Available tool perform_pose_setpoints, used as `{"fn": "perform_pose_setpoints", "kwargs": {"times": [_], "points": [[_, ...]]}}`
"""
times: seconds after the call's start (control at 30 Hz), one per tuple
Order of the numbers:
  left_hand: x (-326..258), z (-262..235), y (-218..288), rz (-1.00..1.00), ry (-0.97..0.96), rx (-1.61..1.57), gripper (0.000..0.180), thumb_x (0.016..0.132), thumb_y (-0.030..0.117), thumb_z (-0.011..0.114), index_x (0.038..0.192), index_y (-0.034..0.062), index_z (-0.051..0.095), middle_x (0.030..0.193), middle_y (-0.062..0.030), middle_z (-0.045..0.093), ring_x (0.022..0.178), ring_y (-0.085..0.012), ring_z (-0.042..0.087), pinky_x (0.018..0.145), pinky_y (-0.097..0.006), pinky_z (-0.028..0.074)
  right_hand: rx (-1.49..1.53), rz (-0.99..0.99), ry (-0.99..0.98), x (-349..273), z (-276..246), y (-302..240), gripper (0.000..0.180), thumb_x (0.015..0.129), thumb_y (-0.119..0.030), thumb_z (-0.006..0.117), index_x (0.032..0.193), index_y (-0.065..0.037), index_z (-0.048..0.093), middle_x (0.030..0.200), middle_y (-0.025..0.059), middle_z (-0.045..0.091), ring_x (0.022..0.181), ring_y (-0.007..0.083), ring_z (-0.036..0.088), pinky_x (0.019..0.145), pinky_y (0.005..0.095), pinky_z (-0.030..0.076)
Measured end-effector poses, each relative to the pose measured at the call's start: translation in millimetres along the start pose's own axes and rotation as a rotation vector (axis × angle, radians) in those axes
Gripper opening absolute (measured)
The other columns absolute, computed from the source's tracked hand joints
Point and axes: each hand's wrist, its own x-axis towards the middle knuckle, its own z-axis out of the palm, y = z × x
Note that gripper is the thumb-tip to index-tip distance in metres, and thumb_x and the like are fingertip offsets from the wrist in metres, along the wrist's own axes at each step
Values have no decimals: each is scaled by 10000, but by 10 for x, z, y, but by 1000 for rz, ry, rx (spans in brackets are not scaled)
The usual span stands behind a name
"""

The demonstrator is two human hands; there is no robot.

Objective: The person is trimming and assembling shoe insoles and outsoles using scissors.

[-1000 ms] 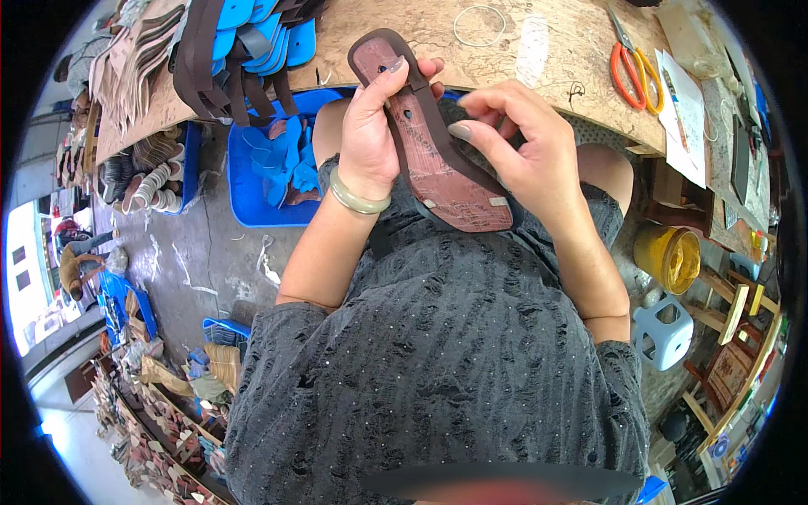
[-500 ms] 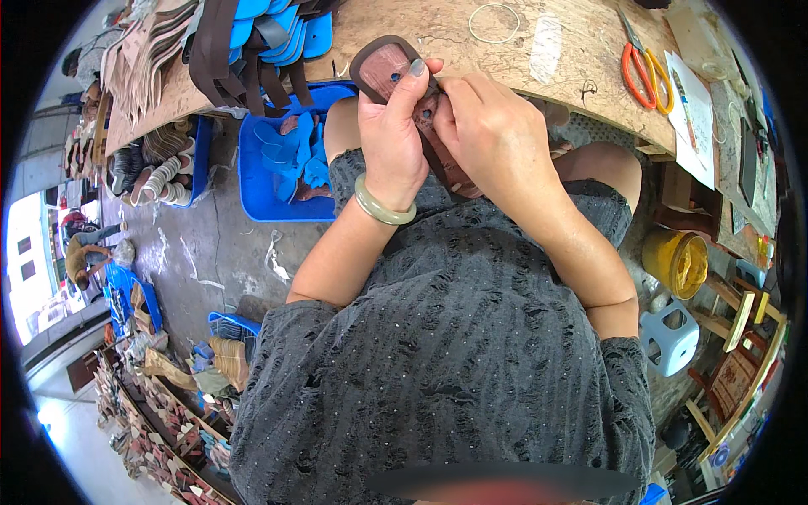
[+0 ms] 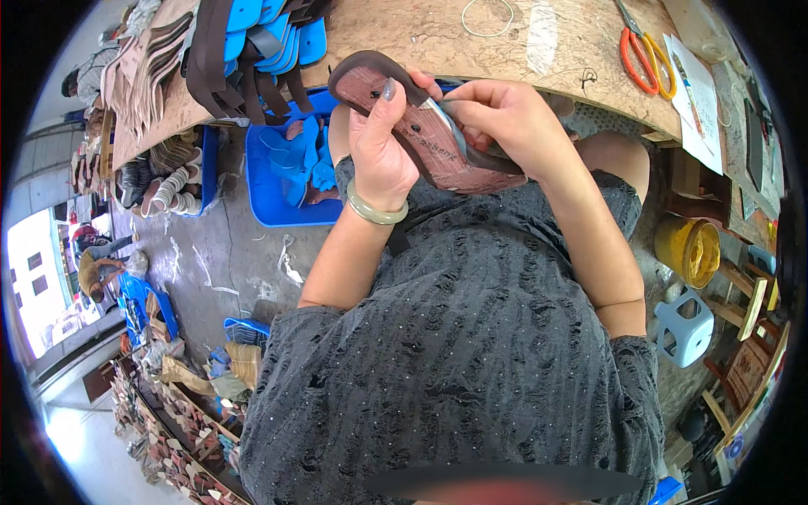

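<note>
Currently left hand (image 3: 383, 156) clasps reddish-brown insole (image 3: 433, 150), thumb on face, fingers behind; right hand (image 3: 520, 124) pinches its dark edge binding (image 3: 495, 162), thumb to forefinger. Long axis slants: narrow rounded end upper left, broad end lower right, above lap. Dark lettering on face. Workbench (image 3: 522, 61) edge just beyond; blue bin (image 3: 290, 215) near left, scissors (image 3: 636, 30) well right.

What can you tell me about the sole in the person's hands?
The sole is long and flat, reddish-brown with a streaked, wood-like look, a dark brown rim and two small dark holes. It slants, upper end to the left, in front of the wooden table. The left hand grips it; the right hand's fingertips are at its far edge.
</note>
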Motion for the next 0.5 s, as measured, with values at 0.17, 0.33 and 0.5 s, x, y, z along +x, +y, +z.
{"fn": "perform_pose_setpoints", "kwargs": {"times": [0.17,0.33,0.5], "points": [[2,75,33,-94,4,-110,183,962,215,499,1033,47,514,945,-55,517,934,-171,507,818,-321,446,-518,-741,529,-55,90,-67,216,746,-127,714,919,-5,673,840,89,621,731,239,606,629,313,483],[-28,87,3,-88,-32,-18,168,959,205,504,1013,45,512,917,-30,506,926,-140,506,819,-306,438,-421,-595,274,-112,118,-119,146,772,-142,692,869,-34,707,738,90,586,683,239,583,617,328,460],[-62,76,-36,-147,2,27,193,958,201,511,1059,39,540,971,-32,570,950,-143,548,850,-306,449,-308,-435,169,-106,84,-74,175,791,-150,674,901,-16,697,721,109,576,662,239,578,622,323,464]]}}
